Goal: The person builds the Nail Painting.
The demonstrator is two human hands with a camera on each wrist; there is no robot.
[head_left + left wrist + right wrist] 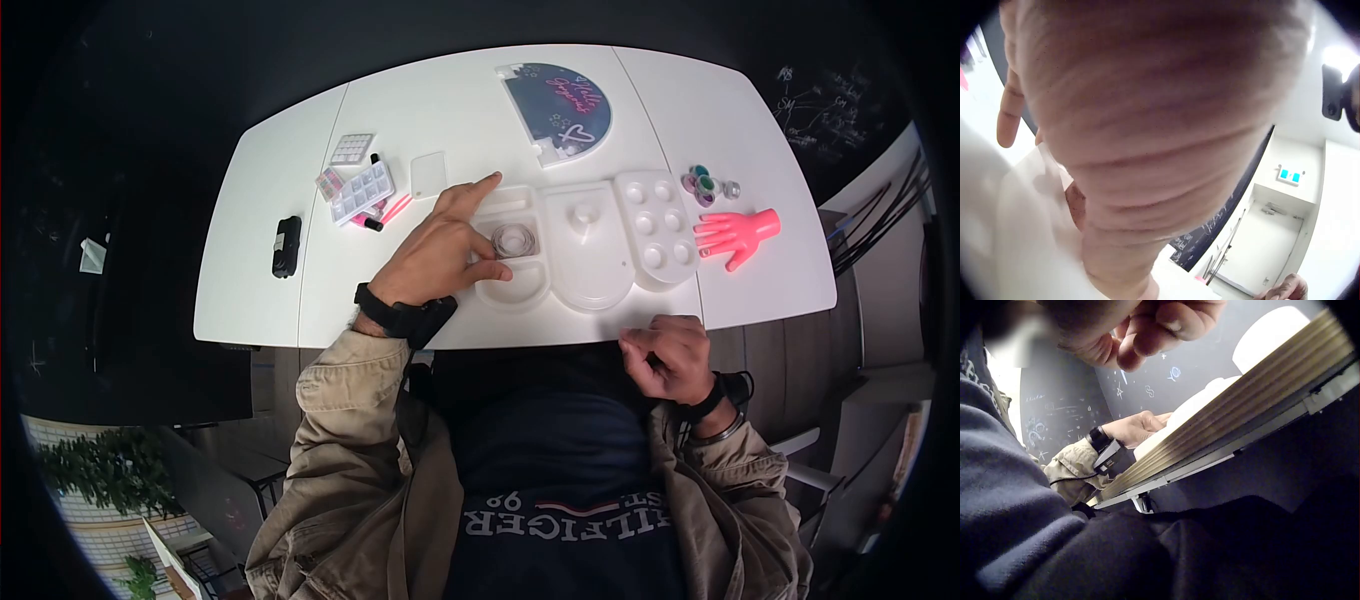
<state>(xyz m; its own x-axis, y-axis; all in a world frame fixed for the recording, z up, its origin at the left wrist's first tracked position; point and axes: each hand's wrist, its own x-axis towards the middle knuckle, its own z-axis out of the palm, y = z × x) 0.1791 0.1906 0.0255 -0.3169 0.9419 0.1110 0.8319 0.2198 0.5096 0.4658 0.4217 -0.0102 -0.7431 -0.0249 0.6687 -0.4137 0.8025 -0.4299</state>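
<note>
My left hand (437,246) is over the left part of a white plastic organizer tray (596,262), palm down. One finger points away over the tray's upper compartment, while the index finger dips to the edge of a coil of thin silvery wire (514,240) in the middle compartment. The thumb lies by the divider below it. In the left wrist view the palm (1147,112) hides the fingertips' work. My right hand (675,356) hangs loosely curled at the table's front edge, holding nothing.
A pink model hand (742,236) and small jars (704,185) lie right of the tray. A dark half-round board (565,112) with lettering stands behind. At left are a compartment box (362,194), pink tools (397,209), a clear plate (429,175) and a black case (286,246).
</note>
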